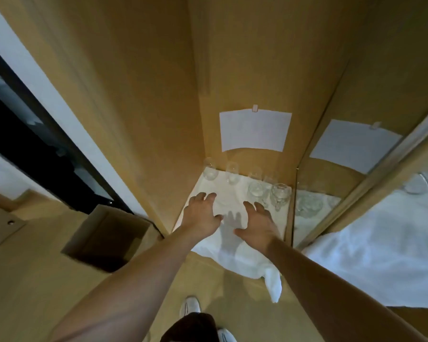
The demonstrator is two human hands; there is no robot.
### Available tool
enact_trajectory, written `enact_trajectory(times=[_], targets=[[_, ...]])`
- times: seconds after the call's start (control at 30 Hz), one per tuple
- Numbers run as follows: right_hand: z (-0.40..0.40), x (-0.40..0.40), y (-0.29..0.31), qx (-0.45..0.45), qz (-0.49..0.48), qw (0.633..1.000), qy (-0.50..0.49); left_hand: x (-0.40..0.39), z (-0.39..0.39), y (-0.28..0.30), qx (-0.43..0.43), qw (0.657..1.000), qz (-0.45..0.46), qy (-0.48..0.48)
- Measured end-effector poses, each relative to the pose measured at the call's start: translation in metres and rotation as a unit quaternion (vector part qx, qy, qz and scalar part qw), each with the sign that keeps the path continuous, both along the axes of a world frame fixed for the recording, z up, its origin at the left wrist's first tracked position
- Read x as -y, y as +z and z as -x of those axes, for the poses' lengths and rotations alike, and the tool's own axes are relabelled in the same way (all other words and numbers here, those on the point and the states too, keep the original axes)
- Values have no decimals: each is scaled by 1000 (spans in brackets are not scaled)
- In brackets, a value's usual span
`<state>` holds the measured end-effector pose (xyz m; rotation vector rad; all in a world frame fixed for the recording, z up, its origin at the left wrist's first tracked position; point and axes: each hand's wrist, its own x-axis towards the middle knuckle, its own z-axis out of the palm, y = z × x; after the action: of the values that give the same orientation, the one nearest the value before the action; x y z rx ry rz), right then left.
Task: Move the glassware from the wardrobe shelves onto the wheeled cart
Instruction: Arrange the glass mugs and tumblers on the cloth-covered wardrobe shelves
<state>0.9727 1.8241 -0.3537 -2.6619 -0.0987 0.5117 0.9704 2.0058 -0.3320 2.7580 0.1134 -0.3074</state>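
Both arms reach forward into the wardrobe bay. Left hand (203, 213) and right hand (257, 222) hover over the white cloth (232, 253) that lines the shelf (290, 218); fingers spread and loosely extended, nothing held in either. Can't tell whether the palms touch the cloth or float just above it; shadows under them suggest a small gap.

Key relation: every glass lies beyond the fingertips, toward the back wall, none beside or behind the hands. All appear to stand upright, long axis vertical, so a side wrap round the bowl or a pinch at the stem looks like the approach.

Nearest targets: two stemmed glasses at right, glass A (257, 190) just ahead of the right fingertips, glass B (281, 193) beside it against the right partition. Right hand is clearly nearer to both. There seems to be a faint clear glass between the hands too, but it's too transparent to confirm.

Farther back: glass C (210, 172) in the left rear corner, roughly in line with the left hand but well apart from it, and glass D (232, 175) beside it. Two more faint ones sit against the back wall.

My read: no pick started yet. Cart isn't in view.
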Motion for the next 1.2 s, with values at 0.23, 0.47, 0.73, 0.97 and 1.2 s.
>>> enact_trajectory(times=[0.23,0.47,0.73,0.97,1.2], targets=[[-41,-11,-32,-47,5,996,-79,-5,-67,-33,-37,998,41,-32],[-99,-24,-53,-74,1,984,-164,-12,-158,-64,-47,993,105,-37],[-190,-58,-101,-87,-19,980,-177,-34,-232,-122,-80,989,121,-36],[-262,-71,-176,-97,-33,981,-167,-50,-293,-194,-70,990,120,31],[-324,-73,-247,-49,-82,966,-241,-59,-349,-257,-24,988,111,108]])
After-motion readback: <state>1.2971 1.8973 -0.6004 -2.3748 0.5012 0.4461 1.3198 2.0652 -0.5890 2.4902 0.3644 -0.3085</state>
